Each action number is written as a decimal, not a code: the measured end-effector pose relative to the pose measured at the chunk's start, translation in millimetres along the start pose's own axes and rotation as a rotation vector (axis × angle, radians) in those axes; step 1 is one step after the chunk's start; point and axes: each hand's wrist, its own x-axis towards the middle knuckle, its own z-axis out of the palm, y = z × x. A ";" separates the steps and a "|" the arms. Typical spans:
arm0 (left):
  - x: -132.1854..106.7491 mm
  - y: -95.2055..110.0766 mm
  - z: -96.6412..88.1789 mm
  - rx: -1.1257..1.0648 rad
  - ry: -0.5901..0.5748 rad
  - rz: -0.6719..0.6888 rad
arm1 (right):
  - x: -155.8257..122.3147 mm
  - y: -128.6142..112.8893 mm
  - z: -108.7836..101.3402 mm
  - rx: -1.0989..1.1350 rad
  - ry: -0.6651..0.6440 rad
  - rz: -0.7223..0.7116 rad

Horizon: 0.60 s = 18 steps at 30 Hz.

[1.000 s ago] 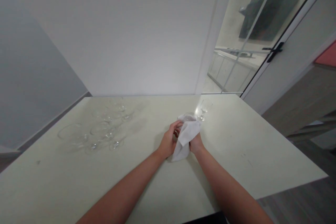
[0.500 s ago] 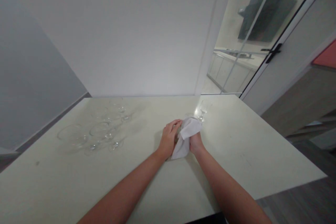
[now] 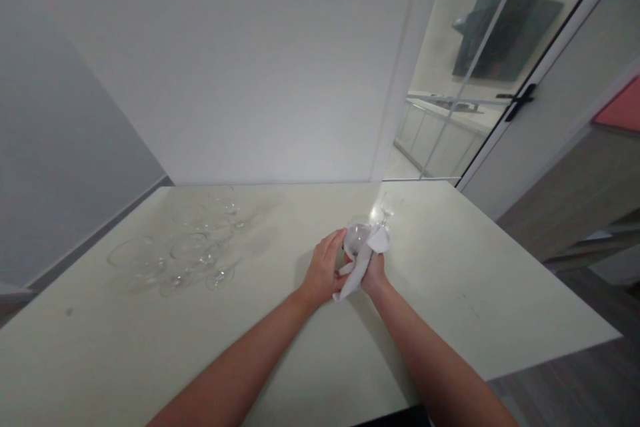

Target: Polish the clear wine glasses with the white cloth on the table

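Observation:
Near the middle of the table, a clear wine glass (image 3: 355,237) is between my hands, its round bowl showing at the far side. My left hand (image 3: 324,269) curves around the glass from the left, fingers closed against it. A white cloth (image 3: 361,265) drapes over the near and right side of the glass. My right hand (image 3: 374,274) grips this cloth from the right, most of its fingers hidden under the folds. Just beyond it, another clear stemmed glass (image 3: 387,207) stands upright.
Several clear stemmed glasses (image 3: 193,250) stand grouped on the left of the pale table (image 3: 280,373). A white wall panel (image 3: 280,80) rises behind the table. To the right is a glass-paned door with a black handle (image 3: 521,102). A black object (image 3: 400,417) shows at the bottom edge.
The cloth has shifted and folded narrower to the right, uncovering the wine glass bowl. My right hand has turned slightly with it; my left hand stays at the glass.

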 end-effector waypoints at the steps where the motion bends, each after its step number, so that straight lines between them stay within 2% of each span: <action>1: 0.3 2.3 -1.8 -0.011 -0.002 0.006 | -0.4 0.0 -0.8 0.018 0.000 0.044; 3: 1.1 6.0 -5.6 -0.062 0.001 0.011 | -1.5 0.5 -2.2 0.055 0.003 0.082; 4: 1.6 7.1 -7.4 -0.101 0.005 0.009 | -2.1 0.9 -2.8 0.055 -0.001 0.053; 7: 3.4 8.3 -12.2 -0.209 0.020 -0.015 | -3.9 2.1 -5.3 -0.036 -0.034 -0.095; 11: 5.5 5.8 -14.4 -0.233 -0.006 -0.051 | -6.6 -0.9 -5.2 -0.232 -0.145 -0.250; 15: 4.8 1.1 -10.8 -0.213 -0.018 -0.084 | -8.5 -7.4 0.5 -0.281 -0.185 -0.282; 18: 4.4 -1.8 -8.1 -0.227 -0.024 -0.098 | -8.6 -9.4 2.6 -0.283 -0.137 -0.295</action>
